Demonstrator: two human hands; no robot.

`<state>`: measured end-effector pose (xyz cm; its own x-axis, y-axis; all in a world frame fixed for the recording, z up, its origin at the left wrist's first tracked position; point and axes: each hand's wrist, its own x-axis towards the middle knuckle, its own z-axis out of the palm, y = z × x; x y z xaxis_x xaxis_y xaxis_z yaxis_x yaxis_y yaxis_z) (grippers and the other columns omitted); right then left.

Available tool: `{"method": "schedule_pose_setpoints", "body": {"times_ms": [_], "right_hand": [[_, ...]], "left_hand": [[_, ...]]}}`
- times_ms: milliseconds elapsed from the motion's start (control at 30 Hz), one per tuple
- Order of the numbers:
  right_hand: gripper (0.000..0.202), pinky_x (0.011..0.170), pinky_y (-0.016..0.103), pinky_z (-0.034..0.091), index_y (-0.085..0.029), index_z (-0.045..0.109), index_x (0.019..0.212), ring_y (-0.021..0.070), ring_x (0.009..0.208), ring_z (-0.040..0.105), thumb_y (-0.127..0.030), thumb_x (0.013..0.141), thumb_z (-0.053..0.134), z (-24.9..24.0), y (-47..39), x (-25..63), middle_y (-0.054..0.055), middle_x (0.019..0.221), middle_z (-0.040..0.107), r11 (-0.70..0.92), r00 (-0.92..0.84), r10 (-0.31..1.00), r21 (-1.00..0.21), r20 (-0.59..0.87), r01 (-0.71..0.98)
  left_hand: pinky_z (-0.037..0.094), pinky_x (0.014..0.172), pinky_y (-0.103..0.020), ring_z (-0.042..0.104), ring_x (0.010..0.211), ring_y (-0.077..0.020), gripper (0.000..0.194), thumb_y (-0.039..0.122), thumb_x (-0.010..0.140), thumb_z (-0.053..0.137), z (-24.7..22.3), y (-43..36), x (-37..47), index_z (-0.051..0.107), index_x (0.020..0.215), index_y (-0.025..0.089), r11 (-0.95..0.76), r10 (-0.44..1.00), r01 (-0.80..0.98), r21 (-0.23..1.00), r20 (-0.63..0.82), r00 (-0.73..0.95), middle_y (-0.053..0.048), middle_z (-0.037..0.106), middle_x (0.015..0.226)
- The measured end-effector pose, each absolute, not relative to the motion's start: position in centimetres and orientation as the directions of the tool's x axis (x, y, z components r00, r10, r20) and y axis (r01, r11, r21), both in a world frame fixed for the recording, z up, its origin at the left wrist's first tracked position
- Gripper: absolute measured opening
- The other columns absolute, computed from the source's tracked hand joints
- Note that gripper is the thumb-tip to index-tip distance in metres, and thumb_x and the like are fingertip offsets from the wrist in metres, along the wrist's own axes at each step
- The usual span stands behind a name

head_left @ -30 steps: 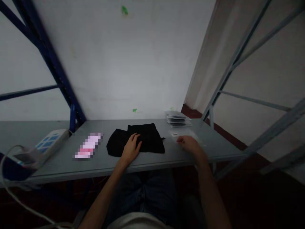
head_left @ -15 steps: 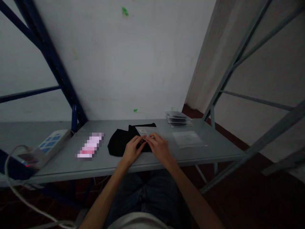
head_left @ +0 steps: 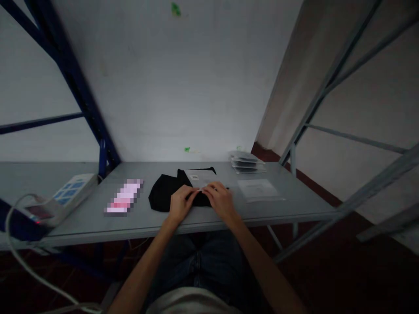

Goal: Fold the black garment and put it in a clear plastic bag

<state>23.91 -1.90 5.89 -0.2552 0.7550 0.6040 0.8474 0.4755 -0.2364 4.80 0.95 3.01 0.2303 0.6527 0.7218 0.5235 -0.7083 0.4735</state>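
Just in front of me a person sits at the grey table (head_left: 301,196), both hands brought together over one dark spread of cloth. The left hand (head_left: 181,203) and the right hand (head_left: 221,201) each pinch the near edge of a clear bag (head_left: 207,176) between thumb and fingers, the fingertips almost meeting. That bag lies over the right part of the black cloth (head_left: 162,194), its far edge pointing to the wall (head_left: 196,96) and its near edge turned to the person; the hands cover so much of it that I cannot tell which way its long axis runs. One small white label (head_left: 194,177) sits near its far left corner. The cloth itself stretches longest from left to right, a rounded lobe on the left; I cannot tell whether it is one piece or two. I count two loose bags in all: the one being pinched, and a second clear bag (head_left: 260,189) flat on the right, apart from the hands. Beyond that, on the far right, stands one stack of packets (head_left: 247,162), at least three layers showing. To the left lie one pixelated pink-and-white oblong (head_left: 126,198), slanting far to the right, and one white power strip (head_left: 70,189), slanting likewise. Three green marks dot the wall.
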Motion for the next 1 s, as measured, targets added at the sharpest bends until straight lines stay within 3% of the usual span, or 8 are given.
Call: {"method": "schedule_pose_setpoints", "body": {"times_ms": [267,733,1000], "right_hand": [[0.027,0.094,0.031,0.048,-0.026,0.076,0.108,0.0208,0.106,0.062,-0.034,0.106,0.05,6.3,-1.2,25.5,0.006,0.106,0.071,0.449,-0.218,0.745,-0.232,0.63,0.863],[0.027,0.092,0.031,0.047,-0.024,0.077,0.102,0.0215,0.103,0.062,-0.035,0.104,0.053,7.2,-0.5,31.0,0.006,0.103,0.07,0.309,-0.047,0.742,-0.279,0.669,0.909],[0.023,0.082,0.03,0.049,-0.024,0.076,0.103,0.0202,0.095,0.066,-0.033,0.102,0.055,6.9,-0.3,31.2,0.006,0.105,0.071,0.318,0.0,0.721,-0.331,0.693,0.888]], "left_hand": [[0.056,0.079,-0.031,0.07,0.084,-0.0181,0.019,0.034,0.101,0.059,3.9,0.4,5.1,0.073,0.097,0.022,-0.727,0.604,0.487,0.484,0.788,0.12,-0.004,0.075,0.091],[0.053,0.072,-0.027,0.067,0.077,-0.0163,0.025,0.041,0.1,0.057,4.0,0.4,4.5,0.069,0.092,0.02,-0.572,0.628,0.568,0.591,0.761,-0.16,-0.003,0.071,0.086],[0.053,0.069,-0.025,0.067,0.086,-0.017,0.026,0.042,0.099,0.057,4.5,0.3,4.5,0.07,0.1,0.019,-0.546,0.695,0.541,0.64,0.706,-0.135,-0.004,0.069,0.095]]}}
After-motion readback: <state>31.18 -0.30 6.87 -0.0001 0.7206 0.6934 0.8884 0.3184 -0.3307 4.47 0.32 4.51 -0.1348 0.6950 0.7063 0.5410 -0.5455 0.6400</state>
